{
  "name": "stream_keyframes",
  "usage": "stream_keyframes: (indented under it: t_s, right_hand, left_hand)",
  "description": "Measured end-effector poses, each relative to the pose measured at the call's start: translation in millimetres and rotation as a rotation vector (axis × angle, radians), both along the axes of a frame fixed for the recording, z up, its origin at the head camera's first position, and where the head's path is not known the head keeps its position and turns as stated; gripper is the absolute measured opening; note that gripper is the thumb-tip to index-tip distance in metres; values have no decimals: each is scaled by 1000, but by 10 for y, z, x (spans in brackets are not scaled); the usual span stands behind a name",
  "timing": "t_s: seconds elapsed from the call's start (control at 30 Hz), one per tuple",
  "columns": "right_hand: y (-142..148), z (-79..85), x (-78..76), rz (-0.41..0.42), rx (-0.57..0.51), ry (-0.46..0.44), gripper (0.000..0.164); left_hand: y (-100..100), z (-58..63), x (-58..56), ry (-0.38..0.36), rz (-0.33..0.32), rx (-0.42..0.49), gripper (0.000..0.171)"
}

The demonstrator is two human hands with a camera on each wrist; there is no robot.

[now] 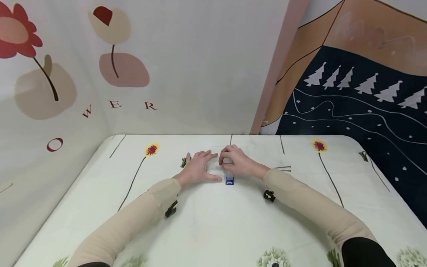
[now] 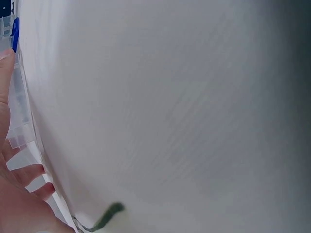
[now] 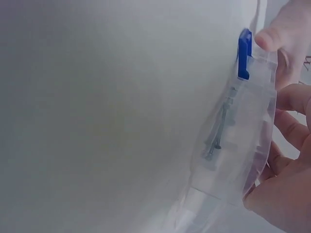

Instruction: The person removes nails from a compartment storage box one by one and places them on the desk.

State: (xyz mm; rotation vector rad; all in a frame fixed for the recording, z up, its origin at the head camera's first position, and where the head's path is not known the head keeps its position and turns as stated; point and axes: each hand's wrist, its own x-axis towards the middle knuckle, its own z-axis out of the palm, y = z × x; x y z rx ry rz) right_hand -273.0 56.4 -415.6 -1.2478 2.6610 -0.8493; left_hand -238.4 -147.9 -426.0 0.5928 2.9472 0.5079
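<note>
A clear plastic box with a blue latch on its near side lies on the table between the hands. My left hand is at its left end, fingers spread and fairly straight. In the left wrist view the left thumb touches the box beside the latch. From the right, my right hand reaches over the box with bent fingers. Its fingertips are partly hidden behind the clear wall in the right wrist view, so a grip cannot be made out. Thin grey nails show through that wall.
Two loose nails lie to the right of the box, by the right sleeve. A white cloth printed with flowers covers the table. Printed curtains hang behind and at the left.
</note>
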Motion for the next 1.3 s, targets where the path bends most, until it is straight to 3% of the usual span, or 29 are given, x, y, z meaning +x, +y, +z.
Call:
stream_keyframes:
  t_s: [0.43, 0.6, 1.0, 1.3]
  right_hand:
    - [44, 16, -242, 12, 46, -140, 13]
    - [112, 19, -306, -19, 60, -194, 14]
    - [152, 34, -358, 122, 97, -55, 10]
    - [191, 28, -373, 167, 104, -72, 15]
  left_hand:
    - [-56, -18, -49, 1, 24, -37, 95]
    - [-46, -34, -66, 14, 9, -38, 96]
    - [-2, -12, -45, -5, 15, -38, 95]
    - [-2, -23, -40, -2, 12, -36, 95]
